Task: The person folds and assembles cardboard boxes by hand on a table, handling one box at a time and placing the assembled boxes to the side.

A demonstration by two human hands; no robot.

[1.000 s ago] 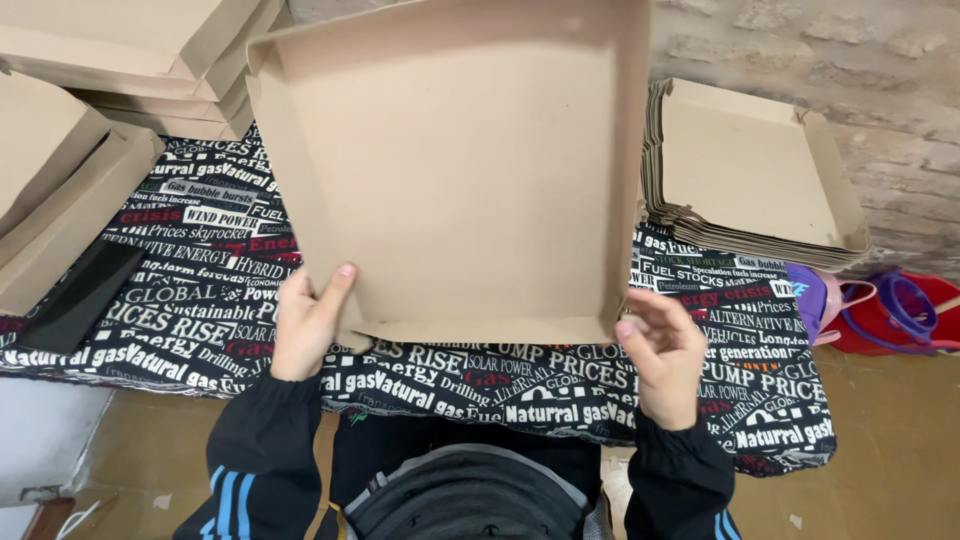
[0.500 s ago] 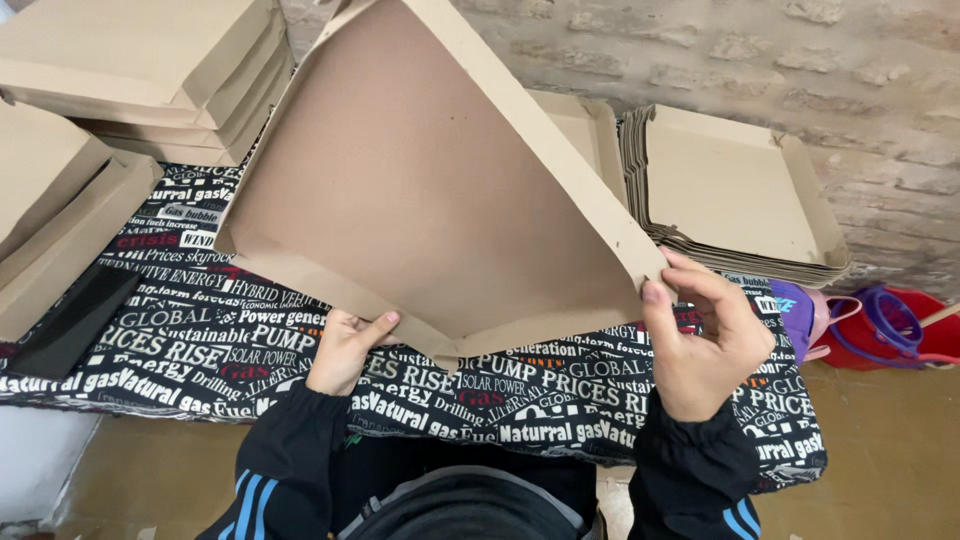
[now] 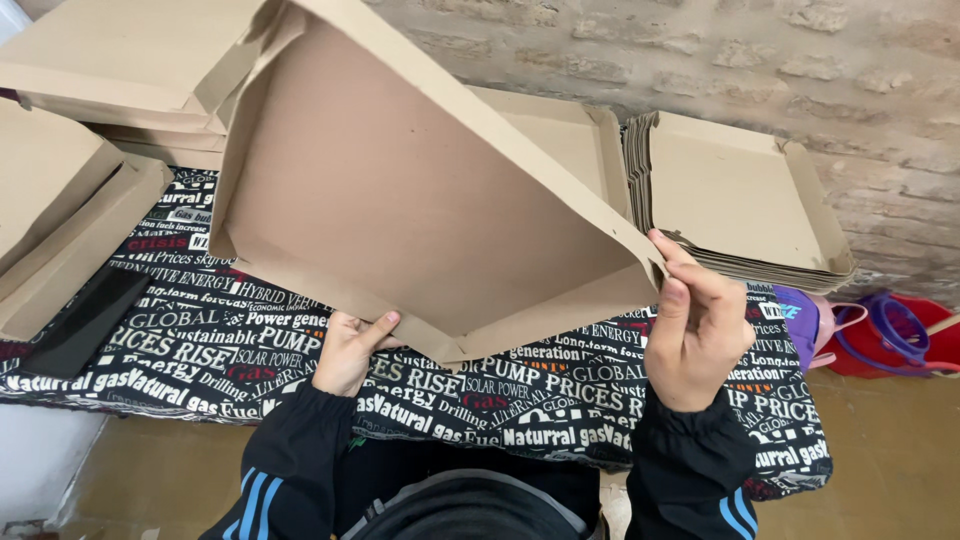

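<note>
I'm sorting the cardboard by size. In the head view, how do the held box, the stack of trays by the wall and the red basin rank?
1. Held cardboard box, though it is nearest the camera.
2. Stack of trays.
3. Red basin, partly cut off.

Stacked flat cardboard trays (image 3: pixel 735 200) sit on a black printed tablecloth (image 3: pixel 200 345) — brick wall (image 3: pixel 800 70) behind.

I am holding a folded brown cardboard box tray (image 3: pixel 400 190) tilted up above the counter (image 3: pixel 250 350), which is wearing a black cloth printed with white lettering. My left grip (image 3: pixel 350 352) is supporting the tray's lower edge from beneath, thumb on the inside. My right grip (image 3: pixel 697 325) is pinching the tray's right corner. A stack of flat trays (image 3: pixel 740 200) is sitting against the brick wall (image 3: pixel 800 70); more cardboard boxes (image 3: pixel 90 70) are piled at left.
</note>
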